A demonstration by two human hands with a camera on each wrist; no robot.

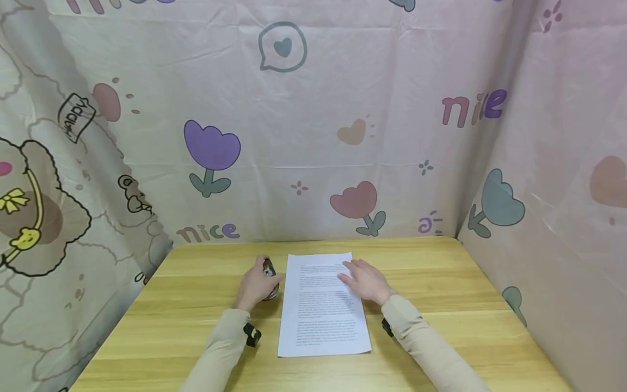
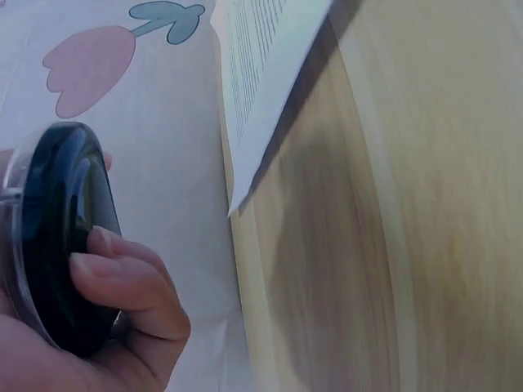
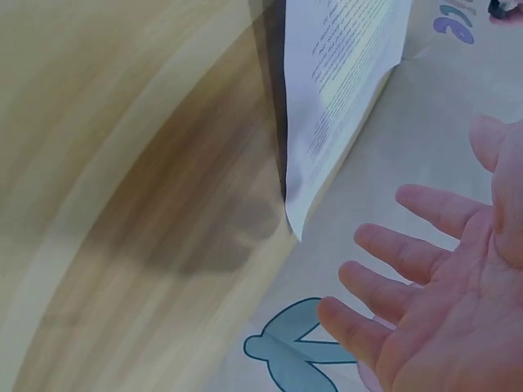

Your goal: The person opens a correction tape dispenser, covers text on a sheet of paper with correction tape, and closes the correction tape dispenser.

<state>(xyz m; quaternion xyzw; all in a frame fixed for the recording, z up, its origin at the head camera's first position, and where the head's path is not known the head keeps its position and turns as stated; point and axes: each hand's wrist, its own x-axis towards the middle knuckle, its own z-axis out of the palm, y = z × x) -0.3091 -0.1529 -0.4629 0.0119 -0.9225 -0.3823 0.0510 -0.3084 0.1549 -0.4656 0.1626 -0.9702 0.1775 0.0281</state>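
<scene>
Gripping one dark, rounded case (image 2: pixel 57 245) in the left hand (image 1: pixel 257 284), with fingers and thumb curled round it, just left of one printed sheet (image 1: pixel 323 310) lying on one wooden table (image 1: pixel 431 272). Holding nothing in the right hand (image 1: pixel 368 283), with loosely spread fingers over the sheet's upper right edge; cannot tell whether touching it. Wearing two pale sleeves (image 1: pixel 222 340) and two black wrist cameras (image 1: pixel 252 334).

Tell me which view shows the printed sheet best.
The head view: it shows the printed sheet almost whole, its right edge partly covered by the right hand. Both wrist views catch only part, steeply slanted, cropped at the top.
</scene>
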